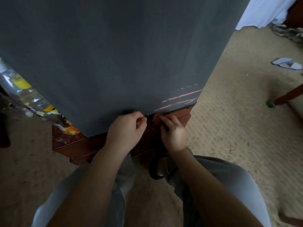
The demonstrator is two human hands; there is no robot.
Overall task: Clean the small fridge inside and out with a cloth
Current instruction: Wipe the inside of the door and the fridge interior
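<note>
Nearest are the person's knees in grey shorts [229, 182], with both bare forearms reaching forward between them and a foot in a dark sandal [158, 167] on the sandy-coloured floor [237, 128]. The left hand [129, 126] is curled, thumb tip against forefinger, right at the bottom edge of the small fridge [114, 54]; whether it pinches anything there I cannot tell. The right hand [172, 133] sits just beside it, fingers bent in toward the same edge with something thin and dark by the fingers; what it holds, if anything, I cannot tell. Both hands lie over a reddish-brown wooden stand [78, 145], the surface that carries the fridge. The fridge's dark grey panel fills most of the view, with pink marks [180, 99] near its lower right corner. Clear plastic bottles [24, 89] with yellow labels lie to its left. Farther right are a brown furniture leg [285, 95], a pale flip-flop [287, 63] on the floor, and white fabric [265, 12] hanging at the top corner.
</note>
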